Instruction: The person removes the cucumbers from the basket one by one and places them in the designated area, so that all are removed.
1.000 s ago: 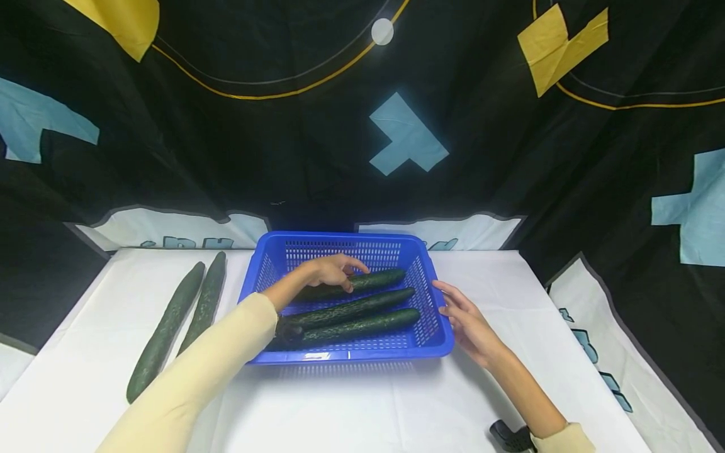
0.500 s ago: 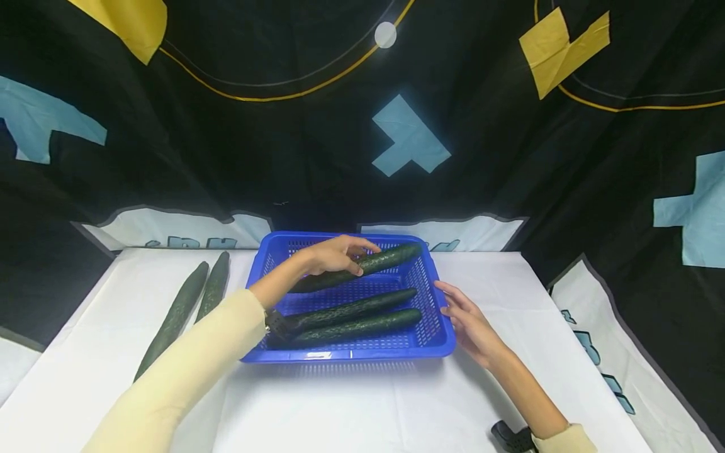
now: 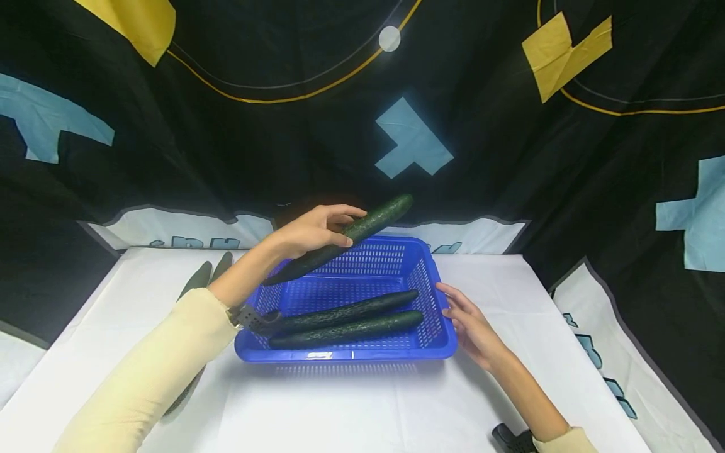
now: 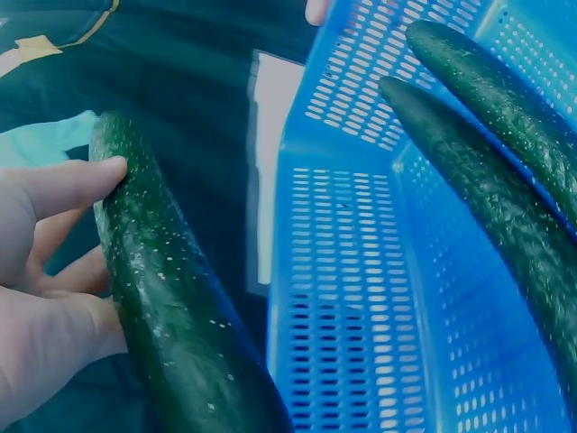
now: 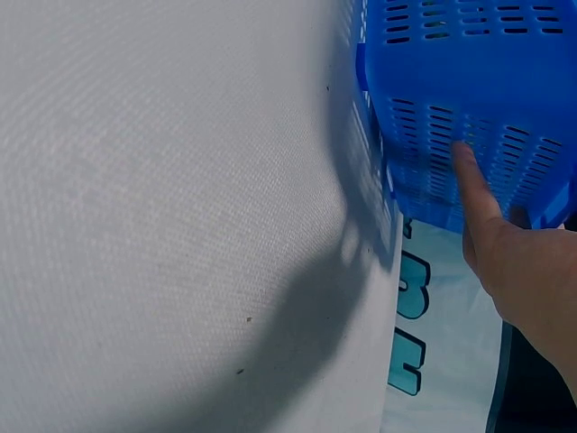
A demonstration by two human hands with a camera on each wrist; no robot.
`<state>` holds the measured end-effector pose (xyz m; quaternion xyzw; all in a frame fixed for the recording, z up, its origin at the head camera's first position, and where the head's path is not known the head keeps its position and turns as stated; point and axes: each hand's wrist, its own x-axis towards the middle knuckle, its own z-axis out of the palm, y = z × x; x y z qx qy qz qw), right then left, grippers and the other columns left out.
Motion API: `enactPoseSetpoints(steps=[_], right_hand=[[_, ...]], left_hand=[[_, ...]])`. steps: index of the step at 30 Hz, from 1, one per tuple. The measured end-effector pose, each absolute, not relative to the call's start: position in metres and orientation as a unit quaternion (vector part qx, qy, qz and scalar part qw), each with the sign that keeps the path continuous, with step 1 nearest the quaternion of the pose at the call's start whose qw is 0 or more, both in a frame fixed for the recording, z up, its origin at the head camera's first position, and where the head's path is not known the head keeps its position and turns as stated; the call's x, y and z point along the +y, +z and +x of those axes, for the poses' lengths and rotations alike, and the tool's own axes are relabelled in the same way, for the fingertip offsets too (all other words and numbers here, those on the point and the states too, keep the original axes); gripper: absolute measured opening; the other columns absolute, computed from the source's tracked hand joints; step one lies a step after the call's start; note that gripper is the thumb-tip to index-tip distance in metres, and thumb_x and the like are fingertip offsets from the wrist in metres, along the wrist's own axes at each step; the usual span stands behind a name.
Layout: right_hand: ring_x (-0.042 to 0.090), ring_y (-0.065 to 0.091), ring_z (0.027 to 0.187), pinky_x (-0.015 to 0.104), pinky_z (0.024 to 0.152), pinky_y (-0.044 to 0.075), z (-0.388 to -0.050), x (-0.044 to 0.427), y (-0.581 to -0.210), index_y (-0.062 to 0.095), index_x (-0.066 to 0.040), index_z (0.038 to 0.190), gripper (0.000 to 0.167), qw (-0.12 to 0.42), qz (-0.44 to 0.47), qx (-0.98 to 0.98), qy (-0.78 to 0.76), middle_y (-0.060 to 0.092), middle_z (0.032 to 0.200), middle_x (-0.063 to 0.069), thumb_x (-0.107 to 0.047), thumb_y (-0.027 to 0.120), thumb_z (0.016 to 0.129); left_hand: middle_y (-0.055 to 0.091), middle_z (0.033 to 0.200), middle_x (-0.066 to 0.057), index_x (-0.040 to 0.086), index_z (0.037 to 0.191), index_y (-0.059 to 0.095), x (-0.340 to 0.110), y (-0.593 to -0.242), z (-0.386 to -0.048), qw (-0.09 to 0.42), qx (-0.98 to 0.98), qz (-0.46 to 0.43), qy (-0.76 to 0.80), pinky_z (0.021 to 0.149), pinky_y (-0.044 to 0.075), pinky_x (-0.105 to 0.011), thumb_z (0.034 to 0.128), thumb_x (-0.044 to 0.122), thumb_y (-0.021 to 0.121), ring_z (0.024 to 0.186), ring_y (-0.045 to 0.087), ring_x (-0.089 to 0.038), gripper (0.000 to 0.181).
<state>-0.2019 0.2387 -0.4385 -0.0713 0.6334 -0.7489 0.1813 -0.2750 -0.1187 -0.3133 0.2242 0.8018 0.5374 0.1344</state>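
My left hand [image 3: 314, 231] pinches a dark green cucumber [image 3: 379, 217] between thumb and fingers, holding it tilted above the back left of a blue basket [image 3: 345, 360]. In the left wrist view the left hand [image 4: 54, 271] grips the held cucumber [image 4: 171, 289] from the side. Two other cucumbers lie side by side in the basket: a rear one [image 3: 362, 307] and a front one [image 3: 357, 328]. My right hand [image 3: 472, 327] touches the basket's right side, fingers extended. In the right wrist view the right hand [image 5: 518, 262] rests a fingertip against the perforated wall [image 5: 433, 144].
Two cucumbers [image 3: 197, 280] lie on the white table [image 3: 306, 409] left of the basket, partly hidden by my left sleeve [image 3: 153, 371]. A black curtain [image 3: 255, 157] with yellow and light blue shapes hangs behind the table.
My left hand has lifted a cucumber up out of the basket and moved it back and slightly left. The right hand stays at the basket's side.
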Motion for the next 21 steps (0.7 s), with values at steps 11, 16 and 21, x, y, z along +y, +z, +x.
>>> enactPoseSetpoints(steps=[11,16,21], right_hand=[[0.020,0.062,0.106,0.034,0.085,0.055,-0.202,0.239,-0.438,0.026,-0.012,0.157,0.062,0.184,-0.069,0.638,-0.745,0.028,0.157,0.019,-0.004,0.047,0.099],[0.021,0.061,0.109,0.035,0.086,0.054,-0.203,0.238,-0.438,0.025,-0.011,0.157,0.063,0.187,-0.072,0.639,-0.743,0.025,0.158,0.020,-0.003,0.046,0.099],[0.022,0.060,0.110,0.035,0.087,0.054,-0.203,0.240,-0.438,0.023,-0.010,0.157,0.064,0.186,-0.074,0.639,-0.743,0.025,0.158,0.019,-0.003,0.046,0.098]], left_hand=[[0.049,0.144,-0.019,0.012,0.148,0.046,-0.169,-0.305,-0.240,0.068,0.836,0.162,0.520,0.099,0.047,-0.054,0.0917,0.006,0.068,0.129,0.051,-0.039,0.060],[0.041,0.150,-0.023,0.011,0.149,0.044,-0.197,-0.306,-0.220,0.055,0.853,0.124,0.503,0.104,0.038,-0.062,0.0922,0.008,0.068,0.135,0.040,-0.047,0.062],[0.035,0.152,-0.027,0.010,0.153,0.037,-0.224,-0.312,-0.206,0.050,0.861,0.079,0.500,0.105,0.032,-0.067,0.0925,0.010,0.068,0.137,0.034,-0.052,0.068]])
